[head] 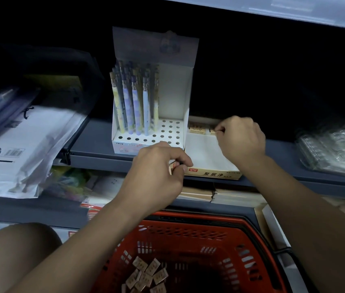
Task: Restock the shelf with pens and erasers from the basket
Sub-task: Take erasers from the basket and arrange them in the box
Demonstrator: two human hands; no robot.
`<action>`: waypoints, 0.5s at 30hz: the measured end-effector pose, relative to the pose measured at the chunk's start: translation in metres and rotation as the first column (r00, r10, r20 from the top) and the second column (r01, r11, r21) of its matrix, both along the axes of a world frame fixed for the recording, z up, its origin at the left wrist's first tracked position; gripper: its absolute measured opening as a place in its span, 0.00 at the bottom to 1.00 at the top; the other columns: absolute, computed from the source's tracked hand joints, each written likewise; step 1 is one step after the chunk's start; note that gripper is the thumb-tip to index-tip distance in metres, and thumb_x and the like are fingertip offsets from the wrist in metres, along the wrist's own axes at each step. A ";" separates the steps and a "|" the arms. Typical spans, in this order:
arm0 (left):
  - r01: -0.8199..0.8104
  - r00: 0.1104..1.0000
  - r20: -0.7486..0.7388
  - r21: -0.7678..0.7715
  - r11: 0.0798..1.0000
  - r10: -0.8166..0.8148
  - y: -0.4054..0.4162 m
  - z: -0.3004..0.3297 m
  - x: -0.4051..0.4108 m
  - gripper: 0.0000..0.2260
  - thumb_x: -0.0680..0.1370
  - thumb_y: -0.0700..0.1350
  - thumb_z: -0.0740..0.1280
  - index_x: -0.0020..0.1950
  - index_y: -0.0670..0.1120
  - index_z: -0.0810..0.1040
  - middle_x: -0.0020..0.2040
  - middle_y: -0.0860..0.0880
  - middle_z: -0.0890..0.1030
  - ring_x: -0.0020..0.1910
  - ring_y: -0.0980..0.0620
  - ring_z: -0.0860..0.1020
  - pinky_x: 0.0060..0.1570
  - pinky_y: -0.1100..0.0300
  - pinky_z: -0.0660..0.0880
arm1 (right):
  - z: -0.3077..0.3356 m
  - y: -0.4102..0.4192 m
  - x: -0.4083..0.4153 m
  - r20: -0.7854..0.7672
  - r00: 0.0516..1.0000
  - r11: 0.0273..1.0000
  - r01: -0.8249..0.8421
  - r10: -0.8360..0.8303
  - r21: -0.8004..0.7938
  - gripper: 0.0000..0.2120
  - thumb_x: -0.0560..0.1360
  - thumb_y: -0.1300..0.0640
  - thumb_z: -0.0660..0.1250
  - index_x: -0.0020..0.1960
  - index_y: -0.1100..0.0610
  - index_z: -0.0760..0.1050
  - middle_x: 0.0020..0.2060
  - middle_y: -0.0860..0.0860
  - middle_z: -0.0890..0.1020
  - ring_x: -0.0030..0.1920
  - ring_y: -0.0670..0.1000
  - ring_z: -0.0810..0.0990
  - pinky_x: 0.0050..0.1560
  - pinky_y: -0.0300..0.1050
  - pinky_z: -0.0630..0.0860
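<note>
A low cream eraser box lies on the grey shelf, with two erasers set at its back. My right hand pinches another eraser beside them at the back of the box. My left hand grips the box's front left corner. To the left stands a white pen display with several pens in its holes. Below, a red basket holds several loose erasers.
Plastic-wrapped paper packs lie on the shelf at left and clear-wrapped spiral notebooks at right. A lower shelf holds colourful stationery and stacked pads. My knee shows at bottom left.
</note>
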State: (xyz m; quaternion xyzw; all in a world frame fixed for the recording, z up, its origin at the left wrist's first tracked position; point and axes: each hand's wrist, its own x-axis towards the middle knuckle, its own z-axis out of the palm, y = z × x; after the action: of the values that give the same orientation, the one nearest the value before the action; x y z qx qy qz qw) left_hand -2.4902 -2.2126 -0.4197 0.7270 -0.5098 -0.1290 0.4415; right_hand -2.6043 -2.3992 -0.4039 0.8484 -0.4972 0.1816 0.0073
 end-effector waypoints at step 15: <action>0.000 0.999 -0.044 0.036 0.999 0.001 -0.002 -0.002 0.004 0.09 0.78 0.42 0.73 0.46 0.56 0.87 0.46 0.58 0.85 0.54 0.63 0.80 0.56 0.73 0.71 | 0.004 0.002 -0.015 0.294 0.953 0.978 -0.131 0.078 0.164 0.10 0.80 0.55 0.65 0.50 0.52 0.86 0.32 0.49 0.83 0.37 0.51 0.81 0.40 0.47 0.81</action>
State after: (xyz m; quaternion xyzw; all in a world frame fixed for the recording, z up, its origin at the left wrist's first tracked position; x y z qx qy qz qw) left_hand -2.4861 -2.2142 -0.4214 0.7321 -0.4974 -0.1539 0.4393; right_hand -2.6196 -2.3973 -0.4001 0.8355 -0.4618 0.2564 -0.1516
